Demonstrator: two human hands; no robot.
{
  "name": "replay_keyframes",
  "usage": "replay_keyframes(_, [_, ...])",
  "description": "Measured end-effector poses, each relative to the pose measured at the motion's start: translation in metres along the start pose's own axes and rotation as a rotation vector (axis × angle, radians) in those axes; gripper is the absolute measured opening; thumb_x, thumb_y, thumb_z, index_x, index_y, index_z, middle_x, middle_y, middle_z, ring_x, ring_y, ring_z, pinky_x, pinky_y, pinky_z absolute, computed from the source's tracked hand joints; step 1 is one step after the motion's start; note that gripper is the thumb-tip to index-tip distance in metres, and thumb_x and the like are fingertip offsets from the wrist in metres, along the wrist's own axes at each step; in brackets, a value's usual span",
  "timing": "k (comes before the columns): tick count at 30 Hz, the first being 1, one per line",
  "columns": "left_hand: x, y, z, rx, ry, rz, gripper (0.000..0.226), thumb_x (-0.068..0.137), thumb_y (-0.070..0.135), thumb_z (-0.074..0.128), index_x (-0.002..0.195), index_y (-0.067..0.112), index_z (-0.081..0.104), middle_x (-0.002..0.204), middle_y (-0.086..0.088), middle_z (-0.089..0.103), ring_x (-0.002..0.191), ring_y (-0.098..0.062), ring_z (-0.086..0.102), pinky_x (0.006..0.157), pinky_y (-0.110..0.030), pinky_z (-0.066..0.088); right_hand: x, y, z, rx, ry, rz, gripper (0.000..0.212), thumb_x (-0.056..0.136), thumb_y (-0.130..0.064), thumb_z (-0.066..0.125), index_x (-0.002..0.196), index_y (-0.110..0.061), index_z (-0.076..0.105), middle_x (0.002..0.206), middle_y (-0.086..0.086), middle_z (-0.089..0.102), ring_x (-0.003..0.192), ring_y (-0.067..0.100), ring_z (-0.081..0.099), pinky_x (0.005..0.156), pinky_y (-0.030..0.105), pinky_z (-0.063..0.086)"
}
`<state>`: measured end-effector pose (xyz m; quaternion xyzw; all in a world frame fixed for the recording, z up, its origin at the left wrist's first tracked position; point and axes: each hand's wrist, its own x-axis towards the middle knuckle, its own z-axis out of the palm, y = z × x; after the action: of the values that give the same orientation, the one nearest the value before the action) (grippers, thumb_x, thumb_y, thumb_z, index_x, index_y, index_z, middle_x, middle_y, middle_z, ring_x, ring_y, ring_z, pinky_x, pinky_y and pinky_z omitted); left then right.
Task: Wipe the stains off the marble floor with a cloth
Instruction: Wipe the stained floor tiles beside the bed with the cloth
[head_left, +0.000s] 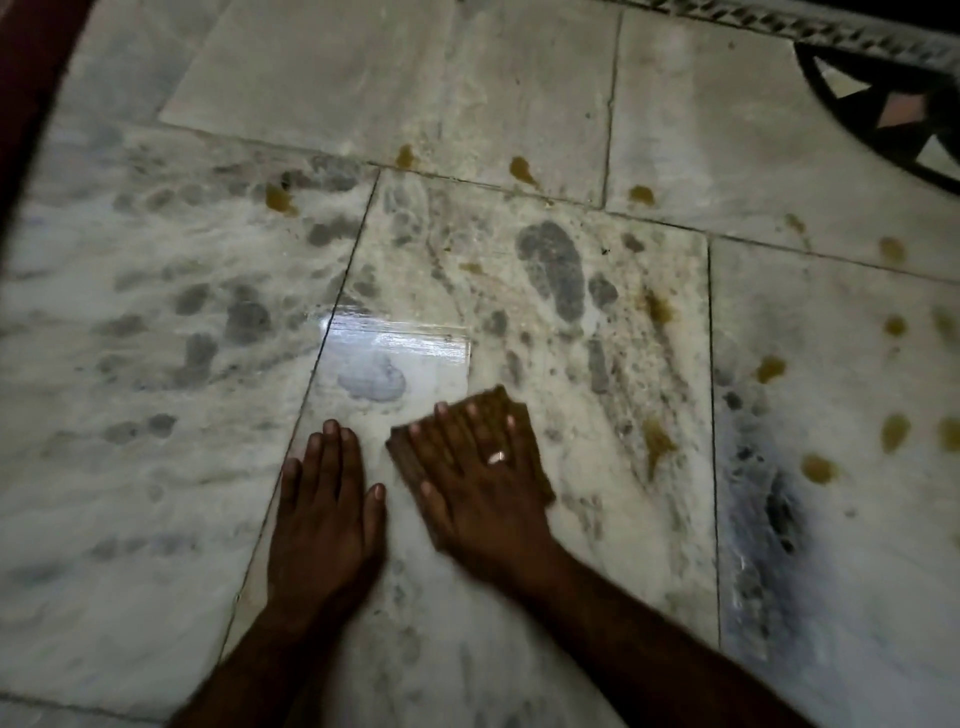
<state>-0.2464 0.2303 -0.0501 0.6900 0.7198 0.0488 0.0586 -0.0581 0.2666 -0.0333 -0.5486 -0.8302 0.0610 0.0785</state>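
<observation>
A folded brown cloth (514, 415) lies flat on the white marble floor (519, 93) near the middle of the view. My right hand (478, 478) presses on it with straight, spread fingers and wears a ring. Just left of the cloth my left hand (324, 499) rests flat on the bare marble, fingers straight, holding nothing. Several yellow-brown stains dot the floor: one close to the right of the cloth (657, 441), one near the middle right (660, 306), and a row along the far tile joints (522, 169).
More yellow-brown spots (893, 431) sit on the right tile beside a dark grey vein (774, 509). A dark patterned inlay (883, 109) curves at the top right. A dark red edge (26, 78) borders the upper left. A bright light reflection (395, 343) lies ahead of my hands.
</observation>
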Motion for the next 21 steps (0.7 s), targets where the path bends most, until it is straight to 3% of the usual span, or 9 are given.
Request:
replay_keyframes(6, [0.007, 0.051, 0.005, -0.028, -0.018, 0.138, 0.066, 0.1, 0.038, 0.032, 0.155, 0.001, 0.032, 0.164, -0.018, 0.028, 0.151, -0.029, 0.03, 0.124, -0.044, 0.014, 0.03, 0.083, -0.017, -0.103, -0.044, 0.237, 0.058, 0.105, -0.045, 0.029, 0.162, -0.034, 0.027, 0.169, 0.004, 0.029, 0.157, 0.033, 0.024, 0.124, 0.064, 0.014])
replay_keyframes(12, [0.002, 0.091, 0.011, -0.04, -0.011, 0.293, 0.064, 0.101, 0.038, 0.034, 0.155, 0.002, 0.033, 0.164, -0.016, 0.029, 0.152, -0.029, 0.03, 0.123, -0.046, 0.022, -0.094, 0.09, -0.025, -0.17, -0.042, 0.448, 0.062, 0.105, -0.041, 0.029, 0.164, -0.021, 0.022, 0.171, 0.012, 0.021, 0.157, 0.038, 0.02, 0.119, 0.069, 0.024])
replay_keyframes(17, [-0.001, 0.097, 0.017, -0.017, 0.032, 0.311, 0.063, 0.102, 0.036, 0.033, 0.155, 0.002, 0.033, 0.163, -0.017, 0.03, 0.152, -0.03, 0.03, 0.123, -0.048, 0.025, -0.125, 0.035, -0.025, -0.122, -0.076, 0.262, 0.066, 0.1, -0.041, 0.041, 0.163, -0.028, 0.027, 0.17, 0.007, 0.026, 0.157, 0.033, 0.023, 0.119, 0.066, 0.027])
replay_keyframes(21, [0.01, 0.104, 0.02, -0.029, 0.059, 0.326, 0.061, 0.102, 0.032, 0.033, 0.153, -0.001, 0.036, 0.162, -0.02, 0.032, 0.15, -0.033, 0.033, 0.121, -0.051, 0.027, -0.07, 0.069, -0.023, -0.098, -0.013, 0.165, 0.058, 0.104, -0.042, 0.04, 0.16, -0.03, 0.033, 0.169, 0.005, 0.031, 0.156, 0.031, 0.026, 0.123, 0.062, 0.021])
